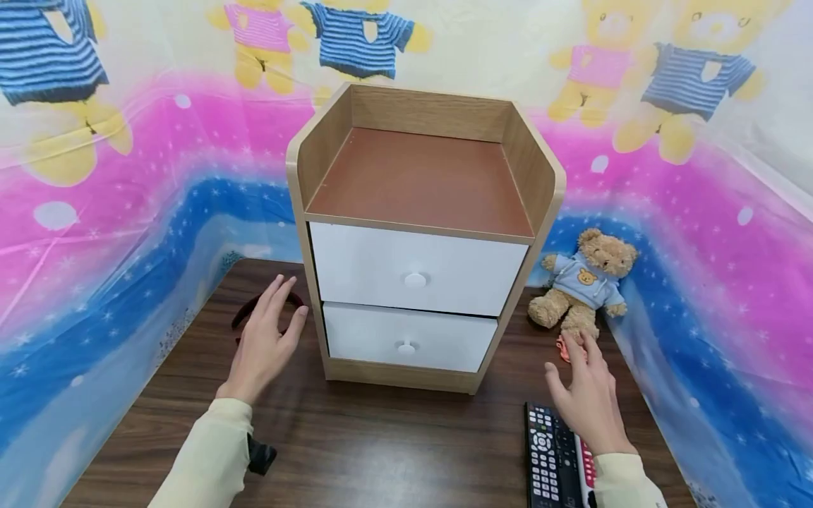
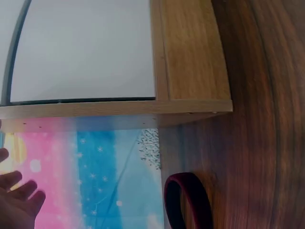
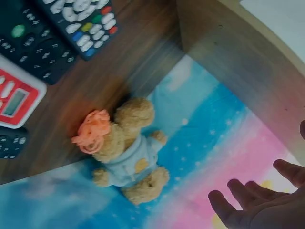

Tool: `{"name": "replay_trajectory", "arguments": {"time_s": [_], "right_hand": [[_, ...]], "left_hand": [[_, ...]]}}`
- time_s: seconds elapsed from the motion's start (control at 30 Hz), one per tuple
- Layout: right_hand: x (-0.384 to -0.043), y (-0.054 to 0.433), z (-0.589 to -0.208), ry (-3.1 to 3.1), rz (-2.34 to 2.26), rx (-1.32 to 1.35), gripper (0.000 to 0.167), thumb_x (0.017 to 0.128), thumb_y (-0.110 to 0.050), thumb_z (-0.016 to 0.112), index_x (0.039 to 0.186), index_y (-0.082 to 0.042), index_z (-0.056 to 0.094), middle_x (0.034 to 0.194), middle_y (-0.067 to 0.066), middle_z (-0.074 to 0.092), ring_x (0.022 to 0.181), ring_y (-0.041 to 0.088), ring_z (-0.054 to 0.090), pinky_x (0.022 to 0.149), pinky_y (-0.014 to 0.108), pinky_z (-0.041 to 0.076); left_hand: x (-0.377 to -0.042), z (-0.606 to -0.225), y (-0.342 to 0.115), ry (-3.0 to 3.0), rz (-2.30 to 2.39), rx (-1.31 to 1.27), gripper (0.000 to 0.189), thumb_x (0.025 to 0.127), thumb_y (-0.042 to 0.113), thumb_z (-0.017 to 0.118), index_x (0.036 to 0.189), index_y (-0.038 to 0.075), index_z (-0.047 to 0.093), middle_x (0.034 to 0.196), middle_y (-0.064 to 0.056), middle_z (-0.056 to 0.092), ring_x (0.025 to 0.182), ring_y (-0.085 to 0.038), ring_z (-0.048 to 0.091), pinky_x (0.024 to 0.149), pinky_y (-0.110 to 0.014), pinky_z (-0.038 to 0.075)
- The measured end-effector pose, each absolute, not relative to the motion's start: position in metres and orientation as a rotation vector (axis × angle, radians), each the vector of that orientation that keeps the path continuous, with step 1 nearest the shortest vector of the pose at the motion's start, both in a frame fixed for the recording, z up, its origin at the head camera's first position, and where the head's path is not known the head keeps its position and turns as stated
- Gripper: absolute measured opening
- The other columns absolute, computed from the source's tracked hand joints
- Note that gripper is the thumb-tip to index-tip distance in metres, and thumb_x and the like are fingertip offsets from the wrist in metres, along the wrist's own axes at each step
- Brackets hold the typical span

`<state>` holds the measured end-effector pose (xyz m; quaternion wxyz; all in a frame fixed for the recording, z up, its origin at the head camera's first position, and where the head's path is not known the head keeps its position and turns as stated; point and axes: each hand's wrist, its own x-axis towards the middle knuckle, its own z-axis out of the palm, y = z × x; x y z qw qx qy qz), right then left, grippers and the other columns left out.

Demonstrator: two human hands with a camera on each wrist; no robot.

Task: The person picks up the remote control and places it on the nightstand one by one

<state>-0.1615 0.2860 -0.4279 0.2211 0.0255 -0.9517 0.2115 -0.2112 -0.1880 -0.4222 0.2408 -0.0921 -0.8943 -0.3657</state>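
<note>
Both hands are held out over the table, one on each side of a small wooden cabinet (image 1: pixel 419 176) with two white drawers. My left hand (image 1: pixel 263 346), fingers extended, holds nothing; it overlaps a dark red headband (image 2: pixel 198 198) that lies beside the cabinet's left side. My right hand (image 1: pixel 587 395) has its fingers spread and holds nothing either. Past its fingertips, a teddy bear (image 1: pixel 584 279) in a light blue hoodie leans against the backdrop, with an orange scrunchie-like bundle (image 3: pixel 93 131) by its foot. The upper drawer (image 1: pixel 381 271) and the lower drawer (image 1: pixel 371 339) both look closed.
Several remote controls, including a long black one (image 1: pixel 543 451), lie at the right front of the dark wooden table (image 1: pixel 381 437). Among them is a red-and-white device (image 3: pixel 19 93) with a small display. A cloth backdrop (image 1: pixel 209 148) printed with bears surrounds the table.
</note>
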Motion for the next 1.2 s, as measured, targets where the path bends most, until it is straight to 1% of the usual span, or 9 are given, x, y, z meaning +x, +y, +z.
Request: {"name": "replay_trajectory", "arguments": {"time_s": [0.13, 0.33, 0.47, 0.53, 0.7, 0.87, 0.97, 1.1, 1.2], "right_hand": [[-0.156, 0.296, -0.435, -2.677, 0.570, -0.008, 0.057, 0.098, -0.023, 0.062, 0.146, 0.000, 0.043, 0.149, 0.033, 0.031, 0.128, 0.057, 0.037, 0.094, 0.076, 0.031], [-0.146, 0.317, -0.457, -2.848, 0.608, -0.220, 0.060, 0.100, -0.028, 0.056, 0.149, 0.002, 0.037, 0.149, 0.035, 0.028, 0.131, 0.056, 0.032, 0.097, 0.075, 0.029], [-0.143, 0.335, -0.479, -2.951, 0.613, -0.412, 0.062, 0.098, -0.024, 0.056, 0.148, 0.006, 0.035, 0.147, 0.038, 0.027, 0.130, 0.057, 0.031, 0.100, 0.074, 0.028], [-0.141, 0.344, -0.491, -2.986, 0.610, -0.519, 0.062, 0.097, -0.024, 0.056, 0.147, 0.007, 0.035, 0.145, 0.038, 0.027, 0.129, 0.057, 0.031, 0.100, 0.074, 0.029], [-0.135, 0.369, -0.517, -3.046, 0.590, -0.755, 0.064, 0.096, -0.026, 0.057, 0.143, 0.011, 0.034, 0.137, 0.041, 0.029, 0.125, 0.060, 0.033, 0.097, 0.073, 0.031], [-0.127, 0.392, -0.536, -3.113, 0.614, -0.860, 0.065, 0.097, -0.025, 0.056, 0.139, 0.018, 0.032, 0.128, 0.044, 0.034, 0.120, 0.059, 0.036, 0.100, 0.066, 0.036], [-0.123, 0.401, -0.544, -3.144, 0.626, -0.905, 0.061, 0.098, -0.022, 0.056, 0.136, 0.021, 0.034, 0.122, 0.044, 0.040, 0.114, 0.056, 0.042, 0.099, 0.063, 0.039], [-0.119, 0.406, -0.555, -3.151, 0.608, -1.055, 0.055, 0.098, -0.019, 0.057, 0.136, 0.017, 0.038, 0.116, 0.039, 0.045, 0.109, 0.052, 0.046, 0.095, 0.061, 0.043], [-0.117, 0.408, -0.561, -3.130, 0.609, -1.102, 0.052, 0.097, -0.016, 0.058, 0.137, 0.013, 0.040, 0.115, 0.037, 0.047, 0.108, 0.051, 0.047, 0.094, 0.061, 0.043]], "left_hand": [[-0.212, -0.419, -0.186, -2.414, -1.083, -0.293, 0.055, 0.104, 0.033, 0.052, 0.155, 0.022, 0.036, 0.160, -0.011, 0.032, 0.143, -0.039, 0.034, 0.105, -0.064, 0.035], [-0.215, -0.417, -0.182, -2.402, -1.159, -0.365, 0.054, 0.105, 0.028, 0.051, 0.155, 0.016, 0.036, 0.155, -0.014, 0.039, 0.138, -0.037, 0.041, 0.098, -0.059, 0.045], [-0.218, -0.413, -0.175, -2.391, -1.197, -0.387, 0.055, 0.105, 0.027, 0.050, 0.156, 0.012, 0.033, 0.153, -0.016, 0.041, 0.135, -0.035, 0.045, 0.098, -0.053, 0.048], [-0.220, -0.412, -0.171, -2.375, -1.218, -0.397, 0.056, 0.105, 0.026, 0.051, 0.156, 0.009, 0.033, 0.149, -0.018, 0.045, 0.131, -0.034, 0.051, 0.098, -0.050, 0.049], [-0.224, -0.409, -0.164, -2.338, -1.240, -0.396, 0.055, 0.105, 0.025, 0.050, 0.154, 0.005, 0.034, 0.140, -0.021, 0.053, 0.115, -0.033, 0.061, 0.089, -0.049, 0.053], [-0.225, -0.409, -0.162, -2.327, -1.227, -0.356, 0.052, 0.107, 0.025, 0.046, 0.153, 0.004, 0.035, 0.135, -0.023, 0.055, 0.114, -0.035, 0.061, 0.087, -0.051, 0.053], [-0.225, -0.410, -0.162, -2.329, -1.236, -0.352, 0.051, 0.107, 0.025, 0.046, 0.153, 0.004, 0.035, 0.135, -0.023, 0.056, 0.115, -0.035, 0.061, 0.088, -0.052, 0.053], [-0.225, -0.410, -0.160, -2.328, -1.248, -0.354, 0.051, 0.107, 0.024, 0.046, 0.153, 0.005, 0.036, 0.134, -0.023, 0.056, 0.115, -0.035, 0.061, 0.088, -0.052, 0.053], [-0.225, -0.411, -0.159, -2.322, -1.249, -0.352, 0.050, 0.107, 0.023, 0.046, 0.152, 0.004, 0.037, 0.133, -0.023, 0.057, 0.114, -0.035, 0.061, 0.087, -0.053, 0.053]]}}
